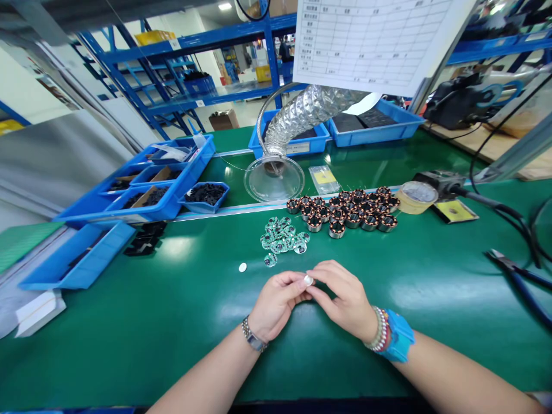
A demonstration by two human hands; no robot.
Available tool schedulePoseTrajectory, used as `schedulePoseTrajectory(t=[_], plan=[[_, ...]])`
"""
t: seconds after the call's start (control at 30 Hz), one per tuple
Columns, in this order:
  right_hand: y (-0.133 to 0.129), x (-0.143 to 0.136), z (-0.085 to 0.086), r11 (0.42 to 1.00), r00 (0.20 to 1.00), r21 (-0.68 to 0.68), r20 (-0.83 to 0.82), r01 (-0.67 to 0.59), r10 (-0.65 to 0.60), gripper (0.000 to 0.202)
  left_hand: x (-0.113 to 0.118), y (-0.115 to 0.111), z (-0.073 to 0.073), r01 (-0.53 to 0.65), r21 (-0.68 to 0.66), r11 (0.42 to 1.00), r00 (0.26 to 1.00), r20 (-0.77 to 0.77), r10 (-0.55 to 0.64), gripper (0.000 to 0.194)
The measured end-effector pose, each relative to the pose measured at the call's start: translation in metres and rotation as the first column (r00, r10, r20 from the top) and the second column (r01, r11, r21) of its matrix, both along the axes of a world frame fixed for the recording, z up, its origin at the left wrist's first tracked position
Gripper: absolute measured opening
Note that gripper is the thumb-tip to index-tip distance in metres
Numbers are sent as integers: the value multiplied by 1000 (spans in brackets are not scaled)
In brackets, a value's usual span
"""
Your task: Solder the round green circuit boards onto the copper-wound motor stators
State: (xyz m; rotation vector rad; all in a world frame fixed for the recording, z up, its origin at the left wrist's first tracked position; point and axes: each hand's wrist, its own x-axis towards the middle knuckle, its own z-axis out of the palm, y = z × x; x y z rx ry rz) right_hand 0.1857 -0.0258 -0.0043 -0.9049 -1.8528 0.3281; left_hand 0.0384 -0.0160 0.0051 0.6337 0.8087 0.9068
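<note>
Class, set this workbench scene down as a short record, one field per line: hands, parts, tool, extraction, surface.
Left hand: fingertips meeting the right's; any small thing held is unclear
Right hand: fingertips together with the left's
Boards: loose pile of small green circuit boards
Coils: cluster of copper-wound rings, right of boards
Disc: one white disc, left of boards
Tool: pliers, far right
Extraction: clear funnel on silvery hose
Surface: green worktop
</note>
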Motion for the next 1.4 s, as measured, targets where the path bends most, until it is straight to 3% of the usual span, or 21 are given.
schedulePoseTrajectory(t=[0.3,0.83,1.07,1.4], plan=[[1,0,-5,999,999,-23,17,-27,28,24,0,0,2,93,104,990,996,-18,-92,16],[2,-1,-13,995,993,-101,122,22,-9,24,2,0,-5,161,81,984,987,-28,-159,19],[5,-1,-10,994,995,-106,98,34,-24,19,0,4,-5,99,23,995,994,-54,-97,15],[4,-3,-11,995,996,-93,82,29,-21,17,2,2,-2,62,51,997,993,-99,-57,12]])
